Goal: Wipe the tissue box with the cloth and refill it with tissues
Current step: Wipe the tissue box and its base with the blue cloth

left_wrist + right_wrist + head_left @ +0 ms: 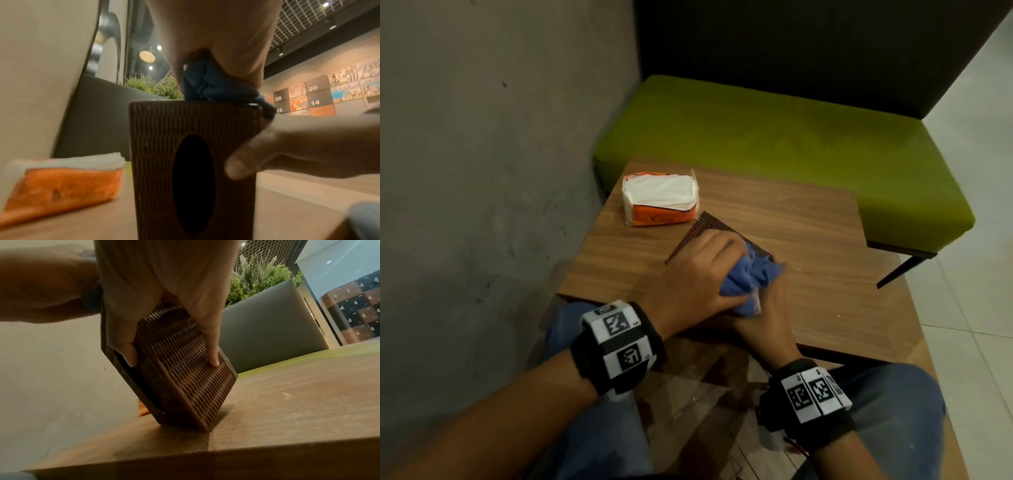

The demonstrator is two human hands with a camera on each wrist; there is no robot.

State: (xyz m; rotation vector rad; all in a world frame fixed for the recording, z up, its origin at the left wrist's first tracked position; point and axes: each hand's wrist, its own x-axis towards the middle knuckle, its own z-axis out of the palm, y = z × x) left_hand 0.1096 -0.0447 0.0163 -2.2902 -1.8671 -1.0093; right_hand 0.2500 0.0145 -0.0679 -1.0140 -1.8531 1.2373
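Note:
The dark brown ribbed tissue box [707,226] stands tilted on one edge on the wooden table [815,233]. My left hand [688,277] grips a crumpled blue cloth [750,277] and presses it on the box's upper side. In the left wrist view the cloth [216,87] sits on top of the box [160,146], whose oval slot is dark. My right hand [770,318] holds the box from the near side. The right wrist view shows its thumb at the slot and its fingers [211,353] on the ribbed face of the box [185,386]. An opened orange pack of white tissues [661,198] lies behind the box.
A grey wall [482,137] runs close along the table's left. A green bench seat [756,137] with a dark backrest stands behind the table. The table's near edge [226,456] is just below the box, with my knees under it.

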